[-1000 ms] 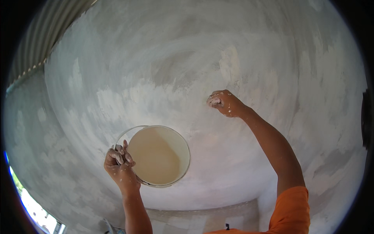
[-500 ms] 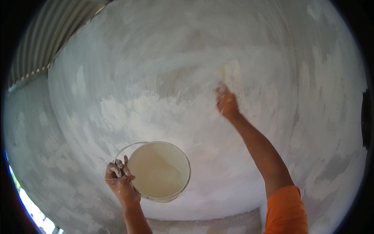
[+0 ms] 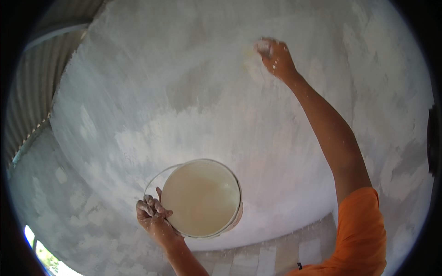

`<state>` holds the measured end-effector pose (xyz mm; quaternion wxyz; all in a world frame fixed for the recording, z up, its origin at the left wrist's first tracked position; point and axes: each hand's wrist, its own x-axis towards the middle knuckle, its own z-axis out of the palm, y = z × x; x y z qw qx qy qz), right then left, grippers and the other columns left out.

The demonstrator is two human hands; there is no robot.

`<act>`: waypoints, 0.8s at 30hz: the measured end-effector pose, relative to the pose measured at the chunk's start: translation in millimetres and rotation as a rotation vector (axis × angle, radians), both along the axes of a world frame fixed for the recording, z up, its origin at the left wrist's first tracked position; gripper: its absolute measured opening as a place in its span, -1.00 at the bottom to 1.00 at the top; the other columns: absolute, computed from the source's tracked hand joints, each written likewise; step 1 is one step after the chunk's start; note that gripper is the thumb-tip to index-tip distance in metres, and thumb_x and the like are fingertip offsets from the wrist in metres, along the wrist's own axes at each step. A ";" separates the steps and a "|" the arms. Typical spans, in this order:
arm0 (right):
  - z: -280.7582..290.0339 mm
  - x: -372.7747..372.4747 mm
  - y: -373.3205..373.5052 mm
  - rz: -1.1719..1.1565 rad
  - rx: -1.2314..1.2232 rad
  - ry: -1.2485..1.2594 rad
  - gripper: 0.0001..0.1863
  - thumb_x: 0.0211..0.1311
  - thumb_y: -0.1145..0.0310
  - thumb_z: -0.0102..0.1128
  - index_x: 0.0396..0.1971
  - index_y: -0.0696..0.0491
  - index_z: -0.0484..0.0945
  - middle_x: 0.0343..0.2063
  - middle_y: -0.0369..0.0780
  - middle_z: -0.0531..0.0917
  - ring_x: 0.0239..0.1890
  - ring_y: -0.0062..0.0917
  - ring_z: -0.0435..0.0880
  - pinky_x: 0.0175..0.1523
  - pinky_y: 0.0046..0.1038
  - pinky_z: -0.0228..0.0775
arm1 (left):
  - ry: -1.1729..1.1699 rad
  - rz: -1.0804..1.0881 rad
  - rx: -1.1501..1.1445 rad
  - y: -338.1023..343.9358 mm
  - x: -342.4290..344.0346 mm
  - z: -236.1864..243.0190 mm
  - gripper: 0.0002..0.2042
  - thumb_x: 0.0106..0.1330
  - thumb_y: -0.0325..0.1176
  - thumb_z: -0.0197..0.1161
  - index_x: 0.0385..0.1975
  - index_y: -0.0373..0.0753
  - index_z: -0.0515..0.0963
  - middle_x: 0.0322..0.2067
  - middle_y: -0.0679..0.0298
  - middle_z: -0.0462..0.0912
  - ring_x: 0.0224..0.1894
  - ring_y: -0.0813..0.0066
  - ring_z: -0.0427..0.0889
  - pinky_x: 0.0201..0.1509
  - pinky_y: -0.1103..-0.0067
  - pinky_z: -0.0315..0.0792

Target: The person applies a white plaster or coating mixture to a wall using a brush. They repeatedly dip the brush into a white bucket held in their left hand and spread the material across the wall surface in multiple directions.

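Your left grip [image 3: 155, 218] is clenched at the lower-left edge of the bucket [image 3: 236, 218], fingers folded in beside the rim, holding it up. White smears coat those fingers. You have the bucket below the middle of your view, in front of the wall [image 3: 216, 131], its round mouth tipped toward you. Its inside is pale cream; how full it is, you cannot tell. The handle [image 3: 160, 173], a thin loop, arcs out from the rim's top and comes round to your left fingers.

Your right grip [image 3: 278, 57] is raised high against the upper part of the wall, well apart from the bucket. Its fingers curl in, whitened and a little blurred, so you cannot tell whether they hold something, or whether they touch the wall. Pale specks dot the back of that hand. Your bare right arm [image 3: 331, 133] runs down from it to an orange sleeve [image 3: 361, 225].

You face a grey surface with uneven pale patches and streaks; a darker patch lies above the bucket, to the left of your right arm. At your upper left is a corrugated roof [image 3: 41, 78], crossed by a beam [image 3: 57, 34].
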<state>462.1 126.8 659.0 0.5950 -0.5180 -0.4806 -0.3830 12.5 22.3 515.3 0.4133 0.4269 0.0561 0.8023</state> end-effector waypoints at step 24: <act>-3.6 11.8 10.7 -0.198 0.115 -0.200 -0.71 0.29 0.33 0.20 -0.03 0.06 0.60 -0.05 -0.06 0.66 0.00 -0.27 0.61 0.09 -0.31 0.46 | -0.013 0.116 -0.009 -14.0 16.2 -2.7 -0.58 -0.38 -0.90 -0.18 -0.61 -0.13 0.10 -0.46 0.32 0.34 -0.55 0.72 0.35 0.50 0.22 0.22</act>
